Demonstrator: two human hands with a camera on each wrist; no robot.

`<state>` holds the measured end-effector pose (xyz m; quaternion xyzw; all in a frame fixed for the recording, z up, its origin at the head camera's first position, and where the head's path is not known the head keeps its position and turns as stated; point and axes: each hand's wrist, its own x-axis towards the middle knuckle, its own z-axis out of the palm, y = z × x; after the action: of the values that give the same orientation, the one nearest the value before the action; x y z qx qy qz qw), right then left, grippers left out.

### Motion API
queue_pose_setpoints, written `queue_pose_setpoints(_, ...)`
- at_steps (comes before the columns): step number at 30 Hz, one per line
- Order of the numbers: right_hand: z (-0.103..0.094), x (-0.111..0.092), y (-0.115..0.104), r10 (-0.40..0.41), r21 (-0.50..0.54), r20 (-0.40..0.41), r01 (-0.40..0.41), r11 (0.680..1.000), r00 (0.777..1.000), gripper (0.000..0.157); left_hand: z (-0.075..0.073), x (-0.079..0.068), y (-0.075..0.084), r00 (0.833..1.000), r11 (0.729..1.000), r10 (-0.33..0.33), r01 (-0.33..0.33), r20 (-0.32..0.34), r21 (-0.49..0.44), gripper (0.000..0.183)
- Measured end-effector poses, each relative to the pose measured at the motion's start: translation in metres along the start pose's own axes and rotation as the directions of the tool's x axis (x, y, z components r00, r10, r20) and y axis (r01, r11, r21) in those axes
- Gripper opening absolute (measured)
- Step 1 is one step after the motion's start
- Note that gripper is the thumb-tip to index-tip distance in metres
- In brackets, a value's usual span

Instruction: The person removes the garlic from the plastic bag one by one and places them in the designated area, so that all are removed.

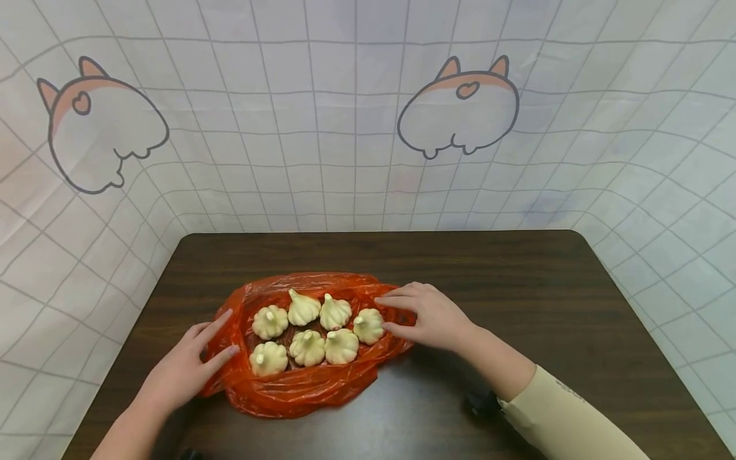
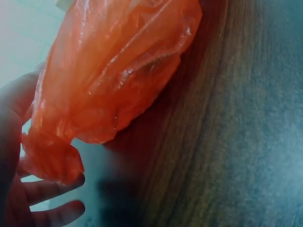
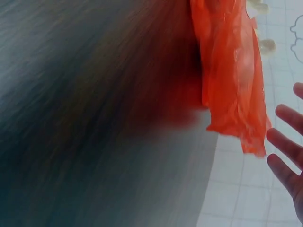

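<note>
A thin, see-through red plastic bag (image 1: 293,402) lies spread on the table, its mouth wide and crumpled. Several pale garlic bulbs (image 1: 306,347) sit inside in two rough rows, most with their stems up. At the bag's left end is my left hand (image 1: 183,367), thumb and index finger spread and reaching over the rim. The left wrist view shows a bunched tip of the bag (image 2: 54,156) against those fingers. My right hand (image 1: 428,316) hovers at the right end with fingers extended toward the rightmost bulb (image 1: 368,326). In the right wrist view its straight fingers (image 3: 286,144) are beside the bag's edge.
The dark wood-grain table (image 1: 489,268) has rounded back corners. White grid-patterned cloth (image 1: 356,128) with cartoon animal outlines surrounds it at the back and sides. A small black object (image 1: 482,404) shows beneath the right forearm.
</note>
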<state>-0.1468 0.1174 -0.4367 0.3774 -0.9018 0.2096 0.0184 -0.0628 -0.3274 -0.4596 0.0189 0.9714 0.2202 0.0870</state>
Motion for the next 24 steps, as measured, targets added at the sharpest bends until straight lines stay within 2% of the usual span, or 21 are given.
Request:
queue_pose_setpoints(5, 0.005, 0.013, -0.005, -0.061, 0.000, 0.018, 0.061, 0.998, 0.998, 0.044, 0.006, 0.001, -0.006, 1.000, 0.986, 0.007, -0.006, 0.005, -0.164, 0.077)
queue_pose_setpoints(9, 0.009, 0.019, -0.008, -0.085, 0.011, 0.030, 0.084, 0.996, 0.996, 0.043, 0.010, 0.002, -0.009, 1.000, 0.952, 0.006, -0.002, 0.013, -0.305, 0.072)
queue_pose_setpoints(12, 0.011, 0.022, -0.009, -0.083, 0.020, 0.046, 0.082, 0.996, 0.995, 0.042, 0.012, 0.002, -0.010, 1.000, 0.928, 0.002, 0.005, 0.017, -0.374, 0.068)
queue_pose_setpoints(17, 0.014, 0.025, -0.008, -0.070, 0.024, 0.073, 0.069, 0.997, 0.995, 0.041, 0.015, 0.003, -0.015, 0.998, 0.857, -0.016, 0.047, 0.065, -0.513, 0.062)
queue_pose_setpoints(19, 0.016, 0.026, -0.008, -0.071, 0.025, 0.077, 0.069, 0.997, 0.995, 0.040, 0.016, 0.003, -0.018, 0.996, 0.819, -0.029, 0.073, 0.085, -0.569, 0.061)
queue_pose_setpoints(24, 0.019, 0.029, -0.010, -0.096, 0.034, 0.075, 0.094, 0.995, 0.993, 0.037, 0.022, 0.005, -0.024, 0.990, 0.750, -0.069, 0.132, 0.121, -0.649, 0.061)
